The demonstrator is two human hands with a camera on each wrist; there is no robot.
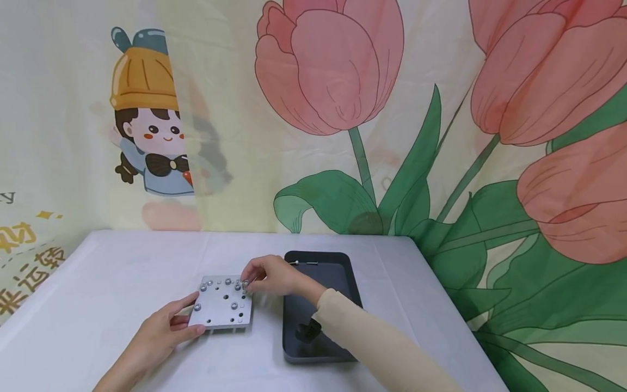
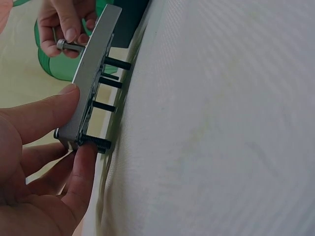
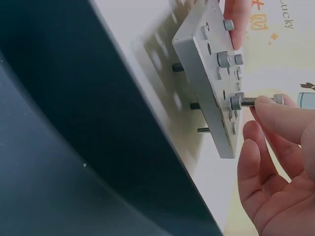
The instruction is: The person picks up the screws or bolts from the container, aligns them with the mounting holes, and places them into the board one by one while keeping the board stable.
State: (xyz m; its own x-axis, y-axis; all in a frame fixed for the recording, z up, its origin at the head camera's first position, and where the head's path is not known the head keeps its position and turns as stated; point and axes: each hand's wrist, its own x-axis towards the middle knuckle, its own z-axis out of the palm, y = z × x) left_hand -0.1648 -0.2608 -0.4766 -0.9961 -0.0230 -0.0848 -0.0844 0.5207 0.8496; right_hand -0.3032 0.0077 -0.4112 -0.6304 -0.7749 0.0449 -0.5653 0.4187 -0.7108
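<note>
One bolt matters here — the right hand pinches its head between thumb and fingertips, with the threaded shank entering a hole near the plate's far right corner, at mid-frame in the head view. In the right-wrist view the bolt's long axis runs straight across the plate's face, at right angles to it, tip pointing into the metal and head pointing back toward the fingers. It lies directly off the fingertips, on the plate side of the grip, so any turning would go about that same axis. Part of the shank is not yet sunk; the head stands clear of the face.

The left hand holds the plate's near left corner in the lower middle of the head frame, thumb on top and fingers curled under the edge. Several seated bolts stick out below, and in the left-wrist view their tips appear to prop the plate above the white counter. A dark tray sits just right of the plate, under the right forearm.
</note>
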